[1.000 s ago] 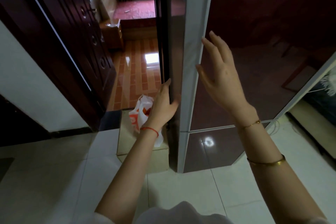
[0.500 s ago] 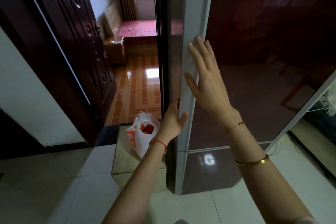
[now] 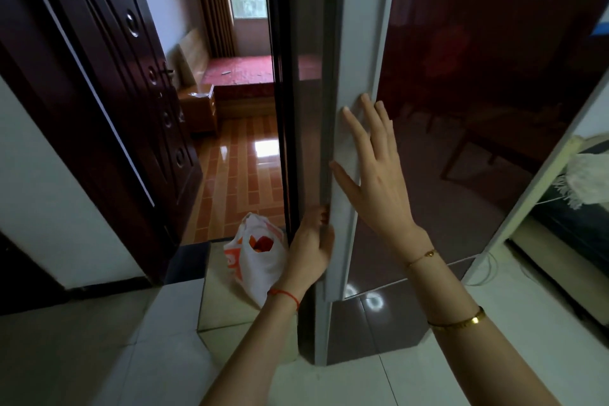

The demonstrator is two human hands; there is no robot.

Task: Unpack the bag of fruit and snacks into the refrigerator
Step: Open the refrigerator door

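A tall dark-red refrigerator (image 3: 468,109) with glossy doors and grey edges fills the right half of the head view. My left hand (image 3: 309,250) grips the grey left edge of its upper door (image 3: 359,43), fingers curled round it. My right hand (image 3: 372,168) lies flat with fingers spread on the same edge, higher up. The upper door stands slightly off the fridge body. A white and orange plastic bag (image 3: 257,257) with red and orange fruit showing sits on a low tiled block (image 3: 220,306) just left of the fridge, partly hidden by my left wrist.
A dark wooden door (image 3: 125,92) stands open at the left onto a room with an orange tiled floor (image 3: 240,175), a bed and a window. Pale floor tiles (image 3: 99,356) lie in front. A white mop head (image 3: 590,175) hangs at the right of the fridge.
My left hand slid lower and curled round the door edge. My right hand shifted left onto the grey edge. The view rose, and the upper door has come slightly off the fridge body.
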